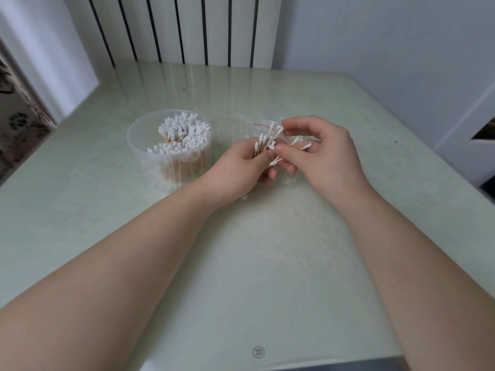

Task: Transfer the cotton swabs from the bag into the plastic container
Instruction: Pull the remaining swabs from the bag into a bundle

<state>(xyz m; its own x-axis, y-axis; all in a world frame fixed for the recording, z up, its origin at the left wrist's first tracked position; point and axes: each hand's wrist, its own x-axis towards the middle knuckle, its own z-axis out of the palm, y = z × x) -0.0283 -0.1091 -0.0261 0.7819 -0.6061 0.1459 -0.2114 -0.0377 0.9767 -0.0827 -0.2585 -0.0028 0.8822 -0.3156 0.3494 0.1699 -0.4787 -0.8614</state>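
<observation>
Swabs [263,145]: left hand [241,172] grips | right hand [321,153] pinches one | emblem [258,352]: illegible

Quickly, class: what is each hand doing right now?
Left hand: grips a bundle of cotton swabs.
Right hand: pinches some of those swabs.

A pale green, glossy counter [241,277] fills the foreground and reflects soft daylight. Behind its far edge stands a white ribbed radiator [187,28] with dark gaps, flanked by plain white walls [375,36]. A floral-patterned curtain [16,124] hangs at the left.
</observation>
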